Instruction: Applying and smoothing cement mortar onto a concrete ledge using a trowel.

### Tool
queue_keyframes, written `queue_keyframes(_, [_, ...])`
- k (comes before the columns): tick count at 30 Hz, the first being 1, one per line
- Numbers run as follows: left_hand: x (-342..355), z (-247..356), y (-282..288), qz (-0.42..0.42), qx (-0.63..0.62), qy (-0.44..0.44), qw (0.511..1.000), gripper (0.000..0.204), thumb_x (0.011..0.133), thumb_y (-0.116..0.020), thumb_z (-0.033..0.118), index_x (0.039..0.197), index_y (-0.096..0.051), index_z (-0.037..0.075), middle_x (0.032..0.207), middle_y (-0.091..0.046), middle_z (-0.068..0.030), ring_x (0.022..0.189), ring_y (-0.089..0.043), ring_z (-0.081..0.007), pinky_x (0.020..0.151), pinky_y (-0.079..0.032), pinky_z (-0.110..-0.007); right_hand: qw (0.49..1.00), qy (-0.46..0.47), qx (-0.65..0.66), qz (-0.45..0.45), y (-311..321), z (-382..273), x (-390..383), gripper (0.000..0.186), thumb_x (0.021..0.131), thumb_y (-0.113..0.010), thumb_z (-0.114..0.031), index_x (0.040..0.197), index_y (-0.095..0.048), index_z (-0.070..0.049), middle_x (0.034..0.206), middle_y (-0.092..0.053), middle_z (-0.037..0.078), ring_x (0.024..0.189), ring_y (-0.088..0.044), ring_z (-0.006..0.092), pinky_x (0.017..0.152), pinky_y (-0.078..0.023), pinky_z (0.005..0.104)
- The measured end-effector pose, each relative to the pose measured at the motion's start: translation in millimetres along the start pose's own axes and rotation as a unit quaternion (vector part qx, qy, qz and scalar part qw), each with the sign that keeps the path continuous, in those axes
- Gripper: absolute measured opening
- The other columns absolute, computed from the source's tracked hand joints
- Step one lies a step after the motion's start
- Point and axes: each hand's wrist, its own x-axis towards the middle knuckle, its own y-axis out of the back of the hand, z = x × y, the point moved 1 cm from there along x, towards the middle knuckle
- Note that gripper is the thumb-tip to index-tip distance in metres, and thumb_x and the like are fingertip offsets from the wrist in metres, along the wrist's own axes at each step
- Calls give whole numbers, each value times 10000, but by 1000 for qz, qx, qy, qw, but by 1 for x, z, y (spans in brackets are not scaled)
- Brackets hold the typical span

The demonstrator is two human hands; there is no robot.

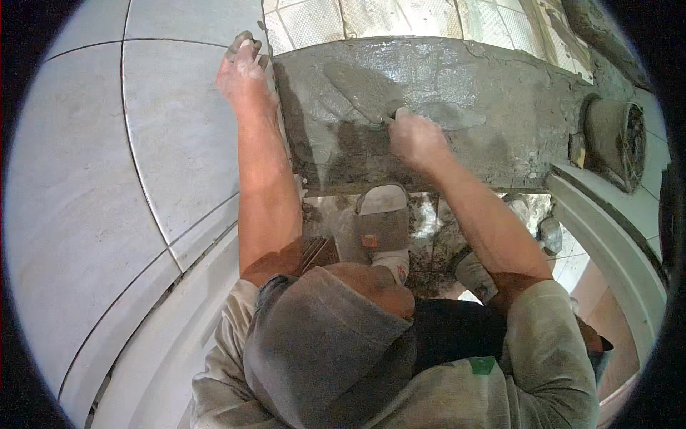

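My right hand (pixel 418 139) grips the handle of a trowel, whose flat blade (pixel 361 93) lies in wet grey mortar (pixel 511 111) spread over a raised strip in front of me. My left hand (pixel 246 75) is at the far left end of that strip, by the edge of large light-grey tiles (pixel 171 129), with its mortar-smeared fingers curled; what, if anything, they hold is hidden. A slipper on my foot (pixel 382 222) shows below the strip.
Patterned pale tiles (pixel 400 18) lie beyond the mortar. A mortar-crusted bucket (pixel 618 146) lies on its side at the right, by a white sill (pixel 600 214) that curves down the right side. White ledges (pixel 150 343) run along the lower left.
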Motion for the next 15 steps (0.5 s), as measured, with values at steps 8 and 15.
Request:
queue_keyframes(8, [-4,5,-3,6,9,6,1000,267,869,-537,84,1094,-588,-51,1057,-607,-160,989,-589,-241,852,-482,-348,970,192,-80,-127,-11,-23,-12,185,785,-544,-131,842,-666,-3,898,-666,220,854,-665,353,734,-539,441])
queue_keyframes(15, [-2,-1,3,22,7,3,1000,259,875,-541,85,1092,-578,-51,1060,-604,-152,985,-590,-248,849,-484,-365,983,168,-42,-52,-14,-32,6,163,775,-575,-154,792,-617,2,814,-661,197,814,-662,352,696,-537,440])
